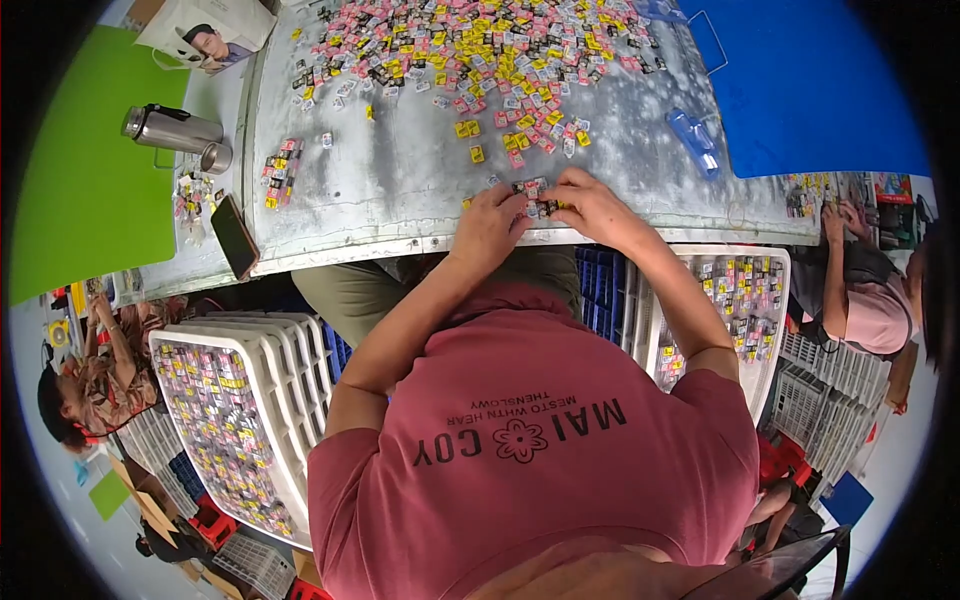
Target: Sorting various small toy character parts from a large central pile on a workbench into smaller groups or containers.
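Close to the table's near edge, my left hand (486,226) and my right hand (598,208) face each other. Between them lies a short row of small printed blocks (533,188), dark, white and pink. Fingers of both hands are bent and pressed against the row's two ends, partly hiding it. A yellow block shows by my right fingertips. Farther off, a wide heap of loose small blocks (480,50) in pink, yellow, black and white spreads over the metal table (400,150). To the left, a neat stack of the same blocks (282,174) lies by itself.
A steel flask (175,130), its cup (215,157) and a phone (235,237) are at the left. A clear blue plastic piece (692,142) lies right. White crates (250,350) of blocks flank my body. Co-workers (870,290) sit at both sides.
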{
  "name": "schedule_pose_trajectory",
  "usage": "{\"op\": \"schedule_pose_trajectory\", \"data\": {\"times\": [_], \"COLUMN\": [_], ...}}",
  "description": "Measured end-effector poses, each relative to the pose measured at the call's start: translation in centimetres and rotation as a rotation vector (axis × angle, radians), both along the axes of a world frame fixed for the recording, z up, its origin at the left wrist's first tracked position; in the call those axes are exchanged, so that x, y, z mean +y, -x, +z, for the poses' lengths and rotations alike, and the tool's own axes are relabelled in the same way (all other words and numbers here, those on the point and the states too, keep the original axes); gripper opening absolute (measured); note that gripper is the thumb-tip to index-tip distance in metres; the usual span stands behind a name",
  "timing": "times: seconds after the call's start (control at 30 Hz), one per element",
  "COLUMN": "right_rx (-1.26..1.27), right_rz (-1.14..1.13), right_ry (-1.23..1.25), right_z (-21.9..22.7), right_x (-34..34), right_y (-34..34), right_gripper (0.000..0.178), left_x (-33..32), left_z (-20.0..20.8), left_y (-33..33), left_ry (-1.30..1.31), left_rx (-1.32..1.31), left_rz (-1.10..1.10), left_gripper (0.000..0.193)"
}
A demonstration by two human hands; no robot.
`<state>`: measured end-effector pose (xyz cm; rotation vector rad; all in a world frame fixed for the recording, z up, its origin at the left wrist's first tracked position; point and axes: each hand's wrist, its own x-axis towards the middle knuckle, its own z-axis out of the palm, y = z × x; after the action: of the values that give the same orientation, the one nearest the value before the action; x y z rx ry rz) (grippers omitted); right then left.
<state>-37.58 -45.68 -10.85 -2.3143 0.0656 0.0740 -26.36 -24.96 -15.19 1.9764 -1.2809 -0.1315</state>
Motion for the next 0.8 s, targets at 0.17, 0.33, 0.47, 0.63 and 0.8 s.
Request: {"op": "schedule_pose_trajectory", "data": {"times": [0.17, 0.33, 0.47, 0.63, 0.8], "right_rx": [0.022, -0.036, 0.054, -0.013, -0.041], "right_rz": [-0.023, -0.008, -0.081, -0.101, -0.09], "right_ry": [0.005, 0.018, -0.073, -0.068, -0.039], "right_z": [0.6, -1.1, -0.7, -1.3, -1.2], "right_x": [-0.1, -0.9, -0.9, -0.3, -0.6], "right_y": [-0.5, -0.7, -1.0, -1.2, -0.7], "right_gripper": [0.033, 0.027, 0.025, 0.025, 0.024], "left_x": [0.0, 0.0, 0.0, -0.1, 0.4], "left_z": [0.1, -0.2, 0.4, -0.1, -0.1], "left_y": [-0.1, -0.5, -0.5, -0.5, -0.8], "left_ry": [-0.038, -0.041, -0.019, -0.054, -0.063], "left_rx": [0.034, 0.107, 0.127, 0.147, 0.182], "left_rz": [0.025, 0.038, 0.064, 0.08, 0.064], "left_gripper": [0.023, 0.025, 0.027, 0.028, 0.027]}}
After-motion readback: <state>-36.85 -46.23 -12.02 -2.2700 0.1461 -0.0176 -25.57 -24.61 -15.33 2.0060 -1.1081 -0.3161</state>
